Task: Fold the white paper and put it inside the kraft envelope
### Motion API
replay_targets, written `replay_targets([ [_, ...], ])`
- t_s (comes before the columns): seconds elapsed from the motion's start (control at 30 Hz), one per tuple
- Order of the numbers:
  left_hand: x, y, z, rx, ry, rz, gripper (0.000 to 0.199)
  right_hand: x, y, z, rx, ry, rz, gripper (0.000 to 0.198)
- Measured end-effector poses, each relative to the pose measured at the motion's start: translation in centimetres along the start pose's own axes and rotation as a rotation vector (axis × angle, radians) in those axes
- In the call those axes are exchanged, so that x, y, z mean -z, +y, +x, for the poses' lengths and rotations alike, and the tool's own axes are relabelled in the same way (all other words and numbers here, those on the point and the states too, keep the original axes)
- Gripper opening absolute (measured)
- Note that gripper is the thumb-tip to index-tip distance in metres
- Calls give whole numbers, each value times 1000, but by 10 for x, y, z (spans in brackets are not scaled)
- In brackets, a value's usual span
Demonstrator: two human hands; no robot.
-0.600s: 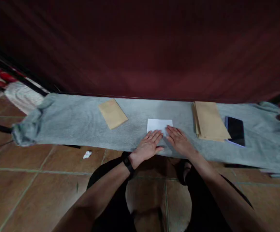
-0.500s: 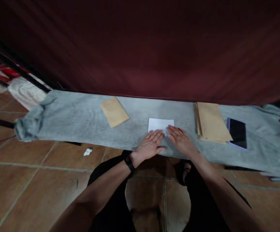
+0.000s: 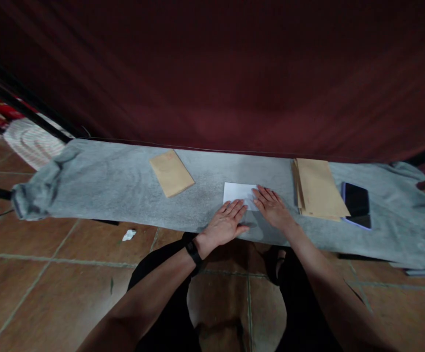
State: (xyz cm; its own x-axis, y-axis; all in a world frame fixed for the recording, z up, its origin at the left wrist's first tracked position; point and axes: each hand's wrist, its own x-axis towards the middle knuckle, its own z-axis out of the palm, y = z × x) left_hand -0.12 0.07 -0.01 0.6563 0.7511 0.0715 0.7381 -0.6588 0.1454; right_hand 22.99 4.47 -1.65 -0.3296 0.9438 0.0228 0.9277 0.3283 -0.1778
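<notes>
A white sheet of paper [image 3: 238, 189] lies flat on the grey cloth, partly covered by both hands. My left hand [image 3: 226, 224] rests with its fingers stretched out over the paper's lower left part. Flat on the right side of the paper lies my right hand [image 3: 272, 209], its fingers extended too. Neither hand grips anything. To the left is a single brown envelope [image 3: 172, 173], set at a slant. A stack of brown envelopes [image 3: 318, 188] sits to the right of my right hand.
Grey cloth [image 3: 109, 181] covers the long, narrow bench. A phone [image 3: 357, 205] lies beside the envelope stack, its corner near the stack's edge. Behind the bench hangs a dark red curtain [image 3: 212, 78]. A crumpled white scrap [image 3: 129, 235] is on the tiled floor [image 3: 87, 278].
My right hand has shifted up and a little outward along the paper's right side, exposing more of its lower middle. My left hand stays nearly in place. The whole view has shifted slightly.
</notes>
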Motion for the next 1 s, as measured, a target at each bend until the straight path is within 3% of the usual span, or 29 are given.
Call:
replay_targets([
  [0.5,3,-15,12,274,120,30,62,0,16,12,-64,47,28,56],
  [0.73,10,-7,28,245,163,-2,54,3,-13,10,16,124,104,53],
  [0.87,0,-6,37,244,119,-72,56,-6,-35,3,126,83,161,53],
  [1.0,-12,-9,39,261,83,-80,58,-11,-36,-3,126,77,112,53],
])
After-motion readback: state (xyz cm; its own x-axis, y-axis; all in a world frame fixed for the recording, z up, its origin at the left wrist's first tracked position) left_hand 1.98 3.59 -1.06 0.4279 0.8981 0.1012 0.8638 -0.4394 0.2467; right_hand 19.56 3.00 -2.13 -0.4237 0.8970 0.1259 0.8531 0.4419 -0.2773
